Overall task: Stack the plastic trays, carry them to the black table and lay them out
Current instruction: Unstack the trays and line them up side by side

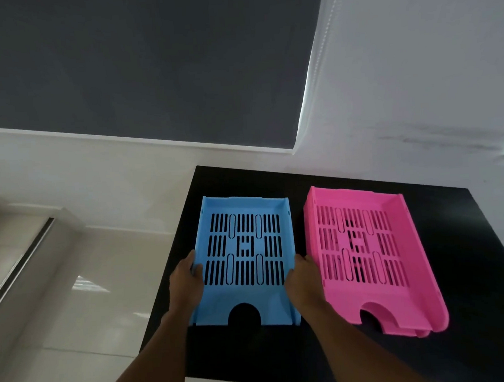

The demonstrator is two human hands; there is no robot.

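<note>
The blue tray (246, 262) lies flat on the black tabletop (466, 236), on its left part. The left hand (185, 279) grips the tray's left wall and the right hand (301, 276) grips its right wall. The pink tray (367, 257) lies just beside it on the right, a bit turned. Pale floor (88, 289) shows at the left.

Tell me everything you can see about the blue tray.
The blue tray is matte light-blue plastic, a rectangular letter tray with low side walls, rows of slots in its floor and a half-round cutout in its near edge. It lies flat on the black table, beside the pink tray and apart from it. The left hand grips its left wall, the right hand its right wall.
</note>
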